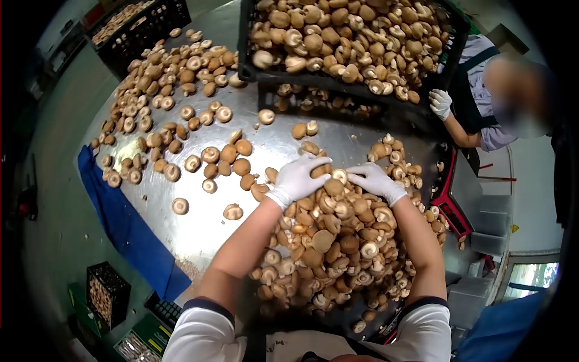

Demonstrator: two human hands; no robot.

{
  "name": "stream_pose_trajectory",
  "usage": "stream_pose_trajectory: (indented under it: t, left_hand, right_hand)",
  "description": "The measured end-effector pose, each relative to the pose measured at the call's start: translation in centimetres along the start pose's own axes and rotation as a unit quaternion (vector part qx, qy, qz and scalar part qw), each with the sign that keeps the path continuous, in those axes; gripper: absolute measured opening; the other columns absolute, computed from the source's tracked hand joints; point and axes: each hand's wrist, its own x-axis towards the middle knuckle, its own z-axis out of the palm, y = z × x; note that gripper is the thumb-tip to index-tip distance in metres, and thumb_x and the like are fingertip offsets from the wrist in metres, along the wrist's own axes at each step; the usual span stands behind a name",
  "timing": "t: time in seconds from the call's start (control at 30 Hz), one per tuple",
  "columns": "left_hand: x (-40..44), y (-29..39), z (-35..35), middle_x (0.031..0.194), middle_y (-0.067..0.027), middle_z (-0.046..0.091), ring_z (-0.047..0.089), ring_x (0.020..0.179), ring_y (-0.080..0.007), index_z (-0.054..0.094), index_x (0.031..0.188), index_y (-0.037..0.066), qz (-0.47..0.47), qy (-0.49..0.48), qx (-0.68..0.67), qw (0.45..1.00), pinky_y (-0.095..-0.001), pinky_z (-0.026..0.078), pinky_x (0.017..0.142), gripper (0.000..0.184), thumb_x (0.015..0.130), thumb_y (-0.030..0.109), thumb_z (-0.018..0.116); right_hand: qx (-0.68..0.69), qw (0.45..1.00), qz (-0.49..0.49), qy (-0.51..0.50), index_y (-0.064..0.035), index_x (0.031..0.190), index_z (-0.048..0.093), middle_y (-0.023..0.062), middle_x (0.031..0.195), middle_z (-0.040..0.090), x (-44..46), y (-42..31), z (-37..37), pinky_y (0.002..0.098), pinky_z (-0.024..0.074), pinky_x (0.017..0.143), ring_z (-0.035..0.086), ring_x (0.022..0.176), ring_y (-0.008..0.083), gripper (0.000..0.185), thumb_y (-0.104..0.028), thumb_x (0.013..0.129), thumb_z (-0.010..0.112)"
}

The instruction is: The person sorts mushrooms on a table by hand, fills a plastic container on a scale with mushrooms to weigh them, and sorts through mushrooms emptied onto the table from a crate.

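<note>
Short white sleeves (202,332) with dark cuffs lie nearest, below a heaped pile of mushrooms (322,241) spread under and between the gloved fingers. Left hand (297,181): fingers bent over a brown cap; right hand (375,181): fingers slightly parted against the pile, grip impossible to tell. Beyond the fingers, a black crate (283,77) of mushrooms obstructs the far bench (157,205), a co-worker's hand (441,104) beside it. Caps: rounded, brown; bench: smooth, reflective metal; blue cloth (123,217), left of the fingers: creased.
</note>
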Motion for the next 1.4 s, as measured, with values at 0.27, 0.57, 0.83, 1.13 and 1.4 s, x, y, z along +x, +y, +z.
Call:
stream_pose_trajectory:
  t: [0.27, 0.57, 0.83, 1.13, 1.4]
  left_hand:
    - [-4.7, 1.7, 2.1, 0.129, -0.0145, 0.058, 0.062, 0.113, -0.0322, 0.057, 0.134, 0.030, -0.014, -0.065, -0.057, 0.996, -0.0382, 0.050, 0.099, 0.045, 0.092, 0.046, 0.060]
    - [-9.5, 2.6, -0.6, 0.117, -0.0126, 0.066, 0.062, 0.105, -0.0258, 0.056, 0.137, 0.018, 0.038, -0.031, -0.119, 0.992, -0.0358, 0.049, 0.092, 0.048, 0.092, 0.036, 0.062]
    - [-15.0, -7.5, -7.7, 0.113, -0.0129, 0.064, 0.059, 0.108, -0.0258, 0.067, 0.111, 0.002, -0.044, 0.516, -0.081, 0.852, -0.0352, 0.046, 0.093, 0.023, 0.090, 0.002, 0.058]
    - [-16.4, -13.2, -8.2, 0.142, -0.0153, 0.044, 0.053, 0.124, -0.0270, 0.045, 0.140, 0.000, -0.091, 0.561, 0.098, 0.817, -0.0365, 0.050, 0.100, 0.044, 0.096, 0.002, 0.051]
    - [-16.1, -12.5, -7.7, 0.134, -0.0113, 0.048, 0.053, 0.089, -0.0142, 0.049, 0.136, 0.001, -0.146, 0.682, -0.263, 0.666, -0.0237, 0.041, 0.064, 0.038, 0.098, 0.005, 0.048]
  right_hand:
    - [-0.143, 0.988, -0.032, -0.053, -0.0152, 0.111, 0.074, 0.0158, 0.100, 0.071, -4.6, 0.6, 2.3, 0.0402, 0.0489, 0.090, 0.063, 0.092, 0.0336, 0.039, -0.045, 0.089, 0.062]
    - [-0.106, 0.977, -0.117, 0.143, -0.0068, 0.112, 0.070, 0.0130, 0.115, 0.068, -9.2, -1.7, 3.2, 0.0404, 0.0462, 0.100, 0.061, 0.111, 0.0314, 0.030, -0.027, 0.091, 0.062]
    - [-0.050, 0.823, -0.158, 0.544, 0.0001, 0.111, 0.064, 0.0134, 0.113, 0.064, -7.3, -3.7, -5.2, 0.0340, 0.0448, 0.099, 0.061, 0.110, 0.0265, 0.022, 0.004, 0.090, 0.057]
    - [-0.340, 0.667, -0.236, 0.619, -0.0128, 0.135, 0.057, 0.0123, 0.134, 0.057, 0.9, -13.4, -19.4, 0.0408, 0.0386, 0.106, 0.050, 0.126, 0.0304, 0.050, -0.020, 0.086, 0.067]
    - [-0.220, 0.796, -0.195, 0.529, -0.0123, 0.110, 0.068, 0.0091, 0.105, 0.068, 3.4, -13.3, -16.4, 0.0349, 0.0500, 0.090, 0.063, 0.104, 0.0265, 0.024, -0.022, 0.088, 0.067]
